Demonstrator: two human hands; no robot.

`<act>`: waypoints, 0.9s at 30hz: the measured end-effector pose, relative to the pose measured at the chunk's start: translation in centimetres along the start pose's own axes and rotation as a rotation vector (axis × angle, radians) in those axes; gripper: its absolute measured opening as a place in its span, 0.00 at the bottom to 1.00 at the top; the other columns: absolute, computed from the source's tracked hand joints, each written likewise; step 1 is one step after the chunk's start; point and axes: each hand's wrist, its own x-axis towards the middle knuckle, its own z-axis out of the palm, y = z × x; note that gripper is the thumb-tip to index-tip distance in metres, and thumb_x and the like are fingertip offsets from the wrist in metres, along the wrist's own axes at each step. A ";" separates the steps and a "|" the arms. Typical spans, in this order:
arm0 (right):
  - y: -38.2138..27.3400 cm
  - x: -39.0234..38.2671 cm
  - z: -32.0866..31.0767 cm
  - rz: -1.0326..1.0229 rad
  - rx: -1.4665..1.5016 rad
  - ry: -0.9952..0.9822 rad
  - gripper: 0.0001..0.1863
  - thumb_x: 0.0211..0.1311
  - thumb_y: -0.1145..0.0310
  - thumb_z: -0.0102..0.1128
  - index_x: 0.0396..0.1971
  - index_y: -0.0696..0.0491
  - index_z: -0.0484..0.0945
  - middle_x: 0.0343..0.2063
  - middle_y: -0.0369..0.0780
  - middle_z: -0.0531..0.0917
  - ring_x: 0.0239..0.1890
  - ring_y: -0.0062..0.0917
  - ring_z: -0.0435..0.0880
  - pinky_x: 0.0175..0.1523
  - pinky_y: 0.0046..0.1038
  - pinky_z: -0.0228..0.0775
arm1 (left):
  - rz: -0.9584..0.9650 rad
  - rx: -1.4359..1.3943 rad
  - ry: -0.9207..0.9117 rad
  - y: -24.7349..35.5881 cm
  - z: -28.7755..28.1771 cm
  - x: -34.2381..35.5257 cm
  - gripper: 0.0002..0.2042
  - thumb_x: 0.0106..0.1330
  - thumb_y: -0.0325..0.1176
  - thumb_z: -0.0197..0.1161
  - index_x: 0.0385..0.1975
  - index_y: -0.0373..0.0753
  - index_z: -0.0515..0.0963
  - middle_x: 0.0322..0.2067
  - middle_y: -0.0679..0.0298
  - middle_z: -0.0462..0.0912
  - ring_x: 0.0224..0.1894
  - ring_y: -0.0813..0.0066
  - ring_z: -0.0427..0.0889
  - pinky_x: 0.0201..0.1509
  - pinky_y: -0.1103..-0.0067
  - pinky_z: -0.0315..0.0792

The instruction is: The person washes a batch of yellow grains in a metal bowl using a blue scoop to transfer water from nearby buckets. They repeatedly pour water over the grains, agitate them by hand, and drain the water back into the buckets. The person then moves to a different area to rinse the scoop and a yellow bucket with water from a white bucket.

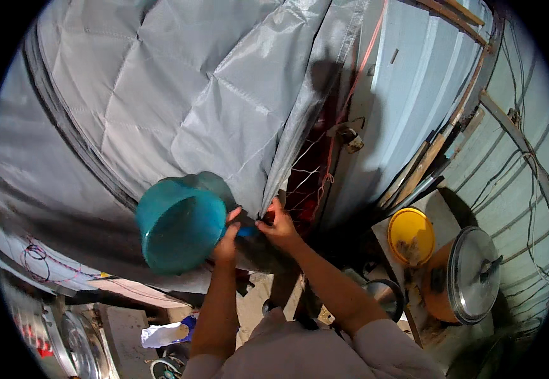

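A deep teal plastic bowl (179, 227) hangs tilted at the left, its open mouth turned toward me. My left hand (227, 239) is closed at its right side. A small blue piece (247, 231) shows just beyond those fingers; whether it is the bowl's handle is unclear. Close by, my right hand (279, 226) pinches the lower edge of a grey quilted cover (179, 95). This cover drapes over most of the upper view. Past its edge, a dark gap shows red material and thin cords (306, 170).
Right of the gap, a padlock (351, 138) hangs by pale corrugated metal (423, 76). Wooden poles (416, 167) lean behind it. A yellow lid (411, 236) and a large lidded pot (464, 275) stand at the right. Crumpled packaging (164, 333) lies lower left.
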 end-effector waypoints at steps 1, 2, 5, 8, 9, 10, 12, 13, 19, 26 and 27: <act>-0.4 0.2 0.3 -0.013 -0.045 -0.010 0.42 0.45 0.65 0.66 0.60 0.58 0.54 0.45 0.47 0.74 0.45 0.38 0.75 0.53 0.33 0.64 | 0.007 0.002 -0.003 -0.7 0.0 0.4 0.17 0.51 0.20 0.55 0.43 0.32 0.75 0.46 0.62 0.78 0.45 0.73 0.72 0.56 0.76 0.62; -0.6 0.4 0.8 -0.024 -0.090 -0.026 0.42 0.45 0.64 0.66 0.60 0.59 0.54 0.45 0.48 0.74 0.45 0.40 0.75 0.53 0.34 0.65 | 0.067 0.121 -0.070 -2.4 -1.2 1.0 0.16 0.50 0.20 0.55 0.41 0.32 0.77 0.45 0.63 0.79 0.44 0.74 0.72 0.55 0.77 0.62; -2.9 1.3 1.7 -0.348 -0.339 0.170 0.37 0.44 0.63 0.65 0.55 0.60 0.60 0.39 0.48 0.78 0.43 0.44 0.77 0.49 0.35 0.67 | -0.007 0.047 -0.119 -3.0 -2.4 1.0 0.16 0.49 0.20 0.54 0.40 0.34 0.78 0.44 0.64 0.79 0.44 0.75 0.72 0.56 0.78 0.60; -1.8 2.1 2.4 0.025 -0.194 0.209 0.26 0.46 0.64 0.63 0.45 0.63 0.70 0.31 0.49 0.80 0.38 0.43 0.80 0.43 0.34 0.70 | -0.044 -0.017 -0.120 -0.2 -0.8 0.1 0.16 0.49 0.21 0.54 0.39 0.34 0.78 0.44 0.64 0.79 0.45 0.74 0.71 0.55 0.78 0.61; -1.2 2.1 2.8 0.057 -0.054 0.224 0.22 0.47 0.65 0.62 0.40 0.63 0.72 0.30 0.49 0.80 0.37 0.42 0.80 0.41 0.34 0.70 | 0.016 0.011 -0.110 -0.5 -1.3 0.0 0.16 0.49 0.21 0.54 0.40 0.34 0.78 0.44 0.64 0.79 0.45 0.73 0.71 0.55 0.78 0.62; -0.4 2.2 3.1 0.089 0.086 0.238 0.19 0.48 0.65 0.61 0.36 0.63 0.74 0.28 0.49 0.80 0.36 0.41 0.81 0.39 0.34 0.70 | 0.077 0.039 -0.100 -1.1 -2.2 -0.3 0.16 0.49 0.20 0.53 0.40 0.34 0.78 0.44 0.64 0.79 0.46 0.73 0.72 0.55 0.77 0.62; 2.2 2.0 2.8 0.152 0.268 0.256 0.09 0.49 0.67 0.60 0.26 0.59 0.77 0.25 0.47 0.80 0.28 0.34 0.80 0.33 0.29 0.68 | 0.095 0.006 -0.056 -1.6 -3.8 -1.1 0.16 0.50 0.21 0.53 0.41 0.34 0.78 0.45 0.63 0.78 0.46 0.71 0.71 0.54 0.76 0.63; 4.1 1.3 1.7 0.191 0.226 0.215 0.08 0.49 0.67 0.61 0.25 0.57 0.77 0.25 0.45 0.79 0.27 0.32 0.79 0.34 0.28 0.68 | 0.049 -0.056 -0.018 -1.8 -4.7 -1.8 0.16 0.51 0.21 0.54 0.41 0.34 0.77 0.44 0.62 0.78 0.47 0.71 0.71 0.54 0.75 0.64; 3.8 -0.9 -3.7 0.203 0.123 -0.295 0.09 0.43 0.72 0.62 0.28 0.54 0.77 0.26 0.36 0.78 0.33 0.22 0.75 0.41 0.24 0.64 | -0.014 0.336 0.156 -0.9 -7.9 -4.6 0.17 0.54 0.26 0.57 0.46 0.32 0.74 0.46 0.60 0.76 0.51 0.68 0.72 0.58 0.74 0.62; 2.4 -0.4 -11.2 0.338 0.060 -0.290 0.11 0.38 0.70 0.58 0.26 0.55 0.76 0.29 0.37 0.77 0.34 0.26 0.73 0.41 0.28 0.64 | 0.051 0.135 -0.117 0.2 -1.1 -3.7 0.15 0.52 0.24 0.59 0.41 0.34 0.77 0.42 0.62 0.78 0.45 0.71 0.74 0.53 0.73 0.66; 1.9 -0.4 -12.2 0.293 0.029 -0.315 0.16 0.36 0.64 0.61 0.27 0.57 0.77 0.31 0.37 0.76 0.34 0.24 0.71 0.41 0.29 0.63 | -0.018 0.053 -0.141 -0.3 0.0 -3.6 0.15 0.51 0.23 0.58 0.41 0.34 0.77 0.42 0.62 0.78 0.44 0.71 0.74 0.52 0.74 0.66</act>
